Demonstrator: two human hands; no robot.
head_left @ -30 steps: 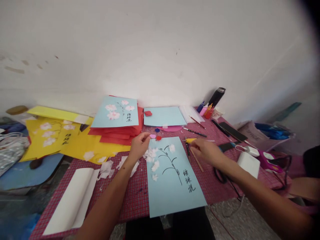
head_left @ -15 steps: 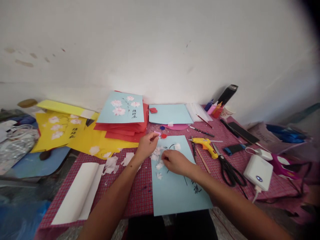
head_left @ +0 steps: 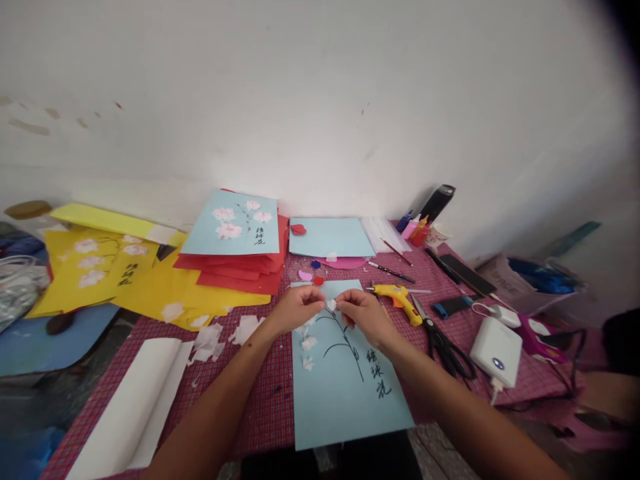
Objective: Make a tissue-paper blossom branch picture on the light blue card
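A blue sheet [head_left: 350, 407] lies at the table's front edge, bearing a painted black branch, dark characters and several white paper tufts [head_left: 309, 343] on its left side. Over its upper part, my right hand [head_left: 361, 312] pinches a small white paper piece [head_left: 331, 305] between closed fingers. My left hand [head_left: 301, 307] is just left of that piece, its thumb and fingertips pressed together; what they hold, if anything, is too small to make out. Torn white paper [head_left: 207, 341] rests on the checked cloth left of the sheet.
Behind the hands are a paint palette [head_left: 306, 273] and a stack of red paper [head_left: 240, 277] topped by a flower picture [head_left: 233, 223]. To the right lie a yellow glue gun [head_left: 397, 297], black scissors [head_left: 445, 343] and a white power bank [head_left: 497, 350]. Folded white paper [head_left: 130, 400] lies front left.
Both hands have come level near the sheet's top, and a white piece now shows at my right fingertips. More of the painted branch is uncovered. The view has shifted slightly.
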